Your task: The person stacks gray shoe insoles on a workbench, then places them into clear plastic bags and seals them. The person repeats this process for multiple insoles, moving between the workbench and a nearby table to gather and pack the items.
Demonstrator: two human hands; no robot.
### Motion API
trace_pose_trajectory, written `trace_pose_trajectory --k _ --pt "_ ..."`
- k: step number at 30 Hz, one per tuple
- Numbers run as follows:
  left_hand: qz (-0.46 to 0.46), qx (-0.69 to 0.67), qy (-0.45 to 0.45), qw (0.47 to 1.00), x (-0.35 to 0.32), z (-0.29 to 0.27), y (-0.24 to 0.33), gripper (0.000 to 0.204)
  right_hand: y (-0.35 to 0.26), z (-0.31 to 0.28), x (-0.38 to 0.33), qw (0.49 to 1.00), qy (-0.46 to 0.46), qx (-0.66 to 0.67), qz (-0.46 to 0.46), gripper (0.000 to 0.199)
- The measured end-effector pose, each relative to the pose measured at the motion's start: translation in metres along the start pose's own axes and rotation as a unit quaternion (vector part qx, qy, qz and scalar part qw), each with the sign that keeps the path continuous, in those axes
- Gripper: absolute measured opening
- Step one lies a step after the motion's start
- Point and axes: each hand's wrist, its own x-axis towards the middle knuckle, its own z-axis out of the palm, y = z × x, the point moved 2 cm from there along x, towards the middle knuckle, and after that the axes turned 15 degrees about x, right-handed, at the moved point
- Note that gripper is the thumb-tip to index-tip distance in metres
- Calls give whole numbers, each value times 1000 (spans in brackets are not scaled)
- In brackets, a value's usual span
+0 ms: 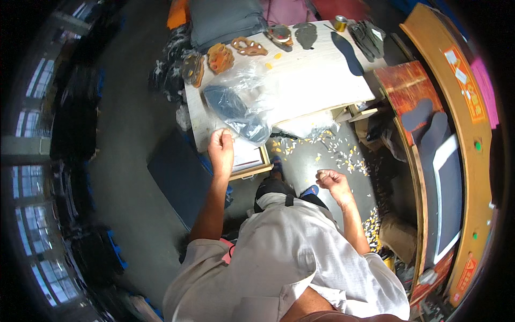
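Note:
My left hand [221,151] is closed beside the near left edge of a clear plastic bag [248,80]. What it grips, if anything, I cannot make out. Dark sole-shaped pieces [228,102] lie inside the bag, on a white worktable [311,80]. Over the floor to the right, my right hand [333,183] has its fingers curled in, and nothing shows in them. Just beyond my left hand, a wooden drawer [251,166] stands pulled out with papers in it.
Orange-brown cut-out pieces [220,58], a dark insole [347,52], a stack of dark pieces [368,40] and a tin [340,22] line the table's far side. Yellow and white scraps [343,153] litter the floor. A wooden machine bench [413,91] curves along the right.

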Motion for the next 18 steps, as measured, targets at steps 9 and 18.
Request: trace_pose_trajectory --k 9,18 --pt "97 -16 -448 889 -78 140 116 19 5 -4 -46 975 124 -106 -152 34" --pt "188 93 -841 499 -215 229 106 15 111 -29 -134 874 424 36 -236 23"
